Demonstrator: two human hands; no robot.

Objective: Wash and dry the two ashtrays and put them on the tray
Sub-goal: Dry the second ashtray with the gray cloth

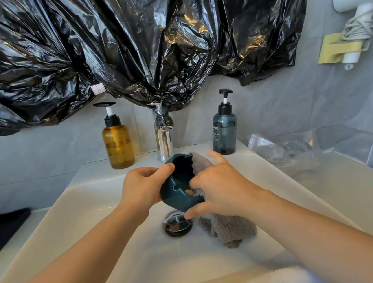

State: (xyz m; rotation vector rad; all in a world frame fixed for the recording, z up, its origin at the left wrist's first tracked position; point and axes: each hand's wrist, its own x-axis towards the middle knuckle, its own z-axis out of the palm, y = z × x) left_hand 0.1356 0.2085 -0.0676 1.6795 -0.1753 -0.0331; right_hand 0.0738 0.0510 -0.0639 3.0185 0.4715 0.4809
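Over the white sink (94, 199) I hold a dark teal ashtray (180, 184) tilted on its side, its hollow facing right. My left hand (142, 189) grips its rim and outer wall. My right hand (219, 189) holds a grey cloth (229, 227) and pushes part of it into the ashtray's hollow. The rest of the cloth hangs down toward the basin. Only one ashtray is in view, and no tray shows clearly.
A chrome tap (164, 137) stands behind the ashtray, between an amber pump bottle (118, 145) and a blue-grey pump bottle (224, 129). The drain (178, 227) lies below my hands. A clear plastic bag (287, 150) lies on the right counter. A black plastic sheet (121, 43) covers the wall above.
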